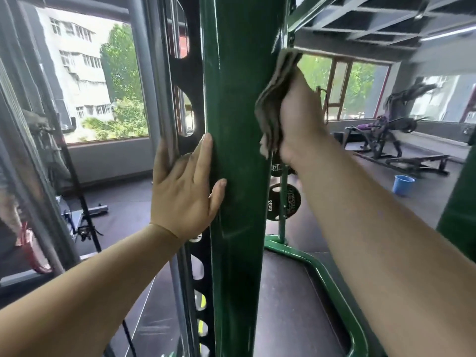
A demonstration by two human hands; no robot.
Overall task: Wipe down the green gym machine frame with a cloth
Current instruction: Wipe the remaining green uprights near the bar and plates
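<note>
Far left, grey steel uprights [144,81] and a black perforated plate [184,73] stand close behind the work area; the gap between them and the green post is narrow, so there is little room for a hand on that side.

The left hand [184,186] lies flat against the left edge of the green upright [235,150], fingers [203,153] straight and slightly spread, thumb laid on the front face. It holds nothing. Judged purpose: bracing the body and steadying the reach while the other hand works.

The green upright is the part of the frame under attention and fills the centre from top to bottom. Its front face shows faint streaks and a dull film, so the wipe appears incomplete there.

The right hand [298,117] presses a folded brownish cloth [274,99] against the right edge of the upright, above the level of the left hand. The fingers are hidden behind the cloth; they appear curled round it, with the folds bunched between palm and post. This grip suits a stroke along the edge.

To the right there is open room: the green base rail [319,269] curves across the floor below, weight plates [283,200] hang behind the post, and a blue bucket [403,184] stands well apart on the floor.
</note>
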